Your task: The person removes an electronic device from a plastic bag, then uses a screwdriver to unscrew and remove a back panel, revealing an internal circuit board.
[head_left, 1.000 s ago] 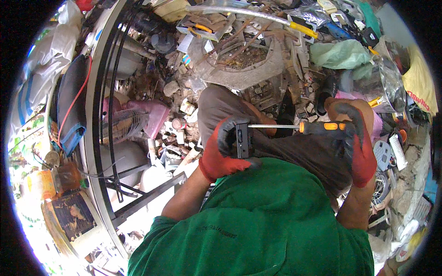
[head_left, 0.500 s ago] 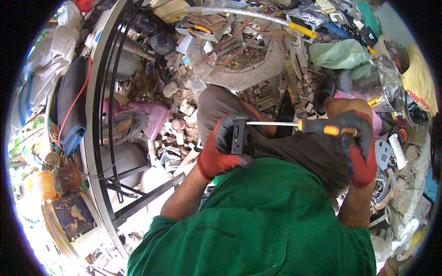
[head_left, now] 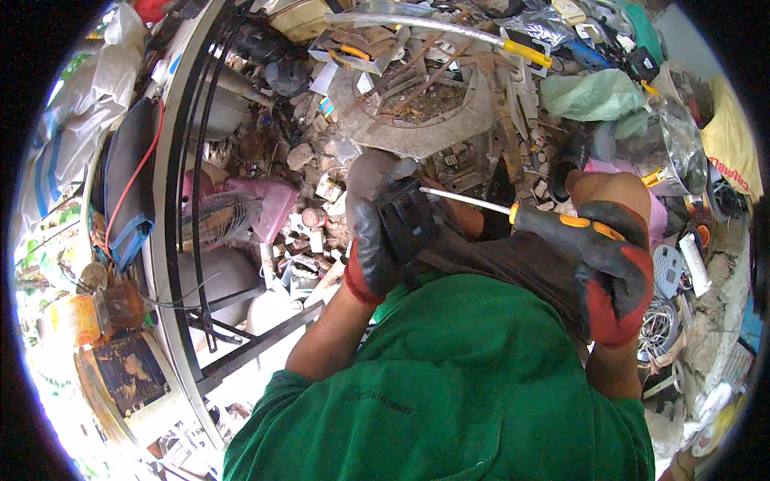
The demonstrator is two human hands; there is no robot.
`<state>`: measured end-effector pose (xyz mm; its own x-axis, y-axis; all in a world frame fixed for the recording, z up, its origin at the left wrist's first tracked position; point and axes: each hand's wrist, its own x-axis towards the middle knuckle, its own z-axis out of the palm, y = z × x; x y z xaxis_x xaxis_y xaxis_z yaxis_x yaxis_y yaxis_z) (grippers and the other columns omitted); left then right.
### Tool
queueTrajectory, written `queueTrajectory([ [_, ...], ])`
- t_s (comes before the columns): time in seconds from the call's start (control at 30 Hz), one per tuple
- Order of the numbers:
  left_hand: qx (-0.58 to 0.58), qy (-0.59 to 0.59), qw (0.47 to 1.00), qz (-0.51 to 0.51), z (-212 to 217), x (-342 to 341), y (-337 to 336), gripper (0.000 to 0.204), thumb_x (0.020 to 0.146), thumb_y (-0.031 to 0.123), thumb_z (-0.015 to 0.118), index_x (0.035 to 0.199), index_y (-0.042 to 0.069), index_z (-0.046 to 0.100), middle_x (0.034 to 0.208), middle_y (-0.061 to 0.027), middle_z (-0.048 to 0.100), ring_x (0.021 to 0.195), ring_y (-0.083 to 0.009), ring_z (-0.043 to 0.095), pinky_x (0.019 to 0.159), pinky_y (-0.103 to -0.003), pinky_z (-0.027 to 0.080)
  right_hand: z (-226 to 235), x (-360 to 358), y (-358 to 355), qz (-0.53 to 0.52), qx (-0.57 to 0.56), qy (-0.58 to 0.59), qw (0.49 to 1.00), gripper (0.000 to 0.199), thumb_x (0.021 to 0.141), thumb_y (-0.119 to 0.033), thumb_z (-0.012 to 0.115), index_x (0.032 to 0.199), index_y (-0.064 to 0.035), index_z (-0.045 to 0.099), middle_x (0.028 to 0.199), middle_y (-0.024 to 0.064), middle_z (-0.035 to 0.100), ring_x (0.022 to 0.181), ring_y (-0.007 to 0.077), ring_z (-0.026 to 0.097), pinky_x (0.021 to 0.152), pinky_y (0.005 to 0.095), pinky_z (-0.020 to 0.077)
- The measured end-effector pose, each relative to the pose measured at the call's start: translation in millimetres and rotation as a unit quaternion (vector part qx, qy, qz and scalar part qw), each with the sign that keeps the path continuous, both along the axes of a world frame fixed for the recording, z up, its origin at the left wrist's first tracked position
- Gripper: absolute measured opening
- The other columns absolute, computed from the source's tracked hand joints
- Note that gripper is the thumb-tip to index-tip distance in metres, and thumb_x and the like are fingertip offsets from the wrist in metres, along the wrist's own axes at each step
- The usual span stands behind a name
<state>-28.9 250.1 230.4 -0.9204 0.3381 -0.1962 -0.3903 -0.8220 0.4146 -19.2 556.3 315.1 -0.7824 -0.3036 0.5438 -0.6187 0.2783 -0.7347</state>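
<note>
The person sits hunched over their lap, both hands in grey gloves with red cuffs. The left hand (head_left: 377, 240) is wrapped tight round a small black plastic part (head_left: 405, 220), ribbed on its face, held just above the knee near the centre of the view. The right hand (head_left: 609, 264), out at three o'clock, is fisted closed on the black-and-orange handle of a screwdriver (head_left: 513, 215), whose bright shaft runs leftward with its tip against the black part, right beside the left thumb.

The risk looks plain to me: the blade points straight at the holding hand. If the tip skips off the ribbed plastic under a hard push, it would likely drive into the left glove or down into the thigh beneath, since the part has no firm support, only the hand. A sudden give in the plastic could also send the part flying into the scrap pile (head_left: 417, 112) of metal and broken pieces heaped at twelve o'clock, where a small piece or loosened screw would be hard to find again.
</note>
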Motion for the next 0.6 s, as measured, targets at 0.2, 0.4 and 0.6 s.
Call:
queueTrajectory([
  [0.2, 0.015, 0.013, 0.999, 0.039, 9, -14, -3, 0.082, 0.087, 0.072, 0.039, 0.140, 0.010, 0.041, 0.114, -0.0116, 0.061, 0.099, -0.0276, 0.062, 0.084, -0.048, 0.055, 0, 5, 6, -0.005, -0.013, 0.012, 1.000, 0.052, 0.079, -0.012, 0.058, 0.127, -0.0030, 0.043, 0.127, 0.0154, 0.046, 0.114, 0.0278, 0.050, 0.099, 0.0413, 0.0376],
  [0.4, 0.016, -0.003, 0.999, 0.039, 21, -18, -4, 0.080, 0.089, 0.072, 0.036, 0.139, 0.010, 0.042, 0.110, -0.0164, 0.062, 0.091, -0.0318, 0.065, 0.076, -0.048, 0.057, -1, 5, 3, 0.040, -0.007, -0.013, 0.999, 0.054, 0.079, -0.017, 0.058, 0.127, -0.0026, 0.041, 0.126, 0.0187, 0.047, 0.113, 0.0317, 0.051, 0.099, 0.0440, 0.0388],
  [0.6, 0.063, -0.030, 0.997, 0.034, 24, -16, 1, 0.078, 0.088, 0.072, 0.035, 0.138, 0.012, 0.042, 0.114, -0.0186, 0.060, 0.092, -0.0356, 0.063, 0.077, -0.049, 0.056, 11, 11, -18, 0.001, -0.013, -0.087, 0.996, 0.033, 0.074, -0.012, 0.064, 0.105, -0.0020, 0.061, 0.112, 0.0233, 0.060, 0.104, 0.0372, 0.058, 0.089, 0.0469, 0.0478],
])
